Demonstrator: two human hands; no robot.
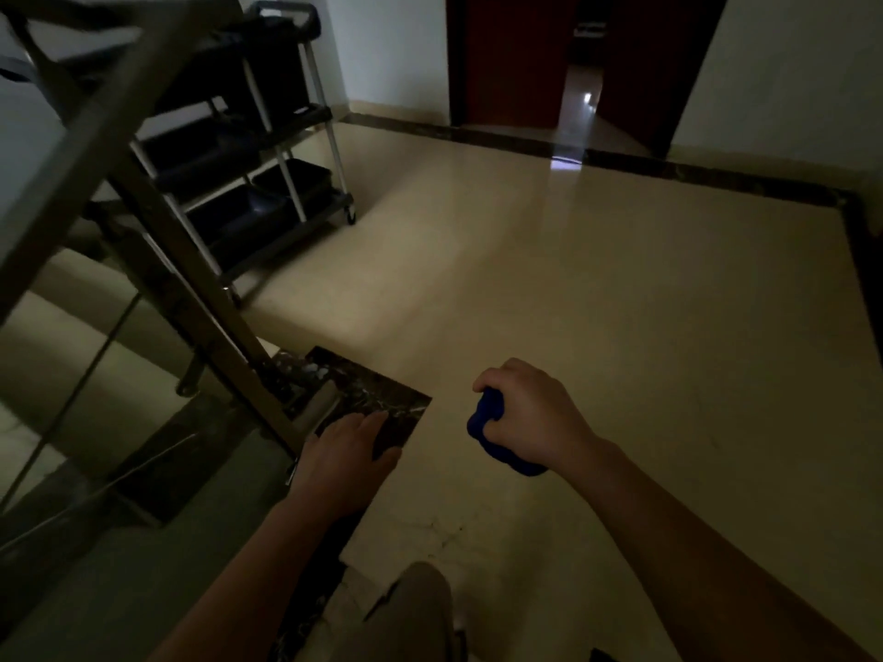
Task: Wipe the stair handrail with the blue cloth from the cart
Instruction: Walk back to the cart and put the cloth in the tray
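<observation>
- At the far left we see one handrail (95,131), a stiff metal bar sloping down to its post; it looks rigid and smooth, so we judge it can take firm pressure along its top.
- One cart (267,150) stands behind it at the landing's far left edge, holding dark bins.
- Our left hand (349,456) lies flat and open, holding nothing, on the dark stone corner by the post's foot.
- Our right hand (530,418) is clenched around the one blue cloth (487,418), bunched above the floor (621,303); soft and light, best wrapped around the rail.
</observation>
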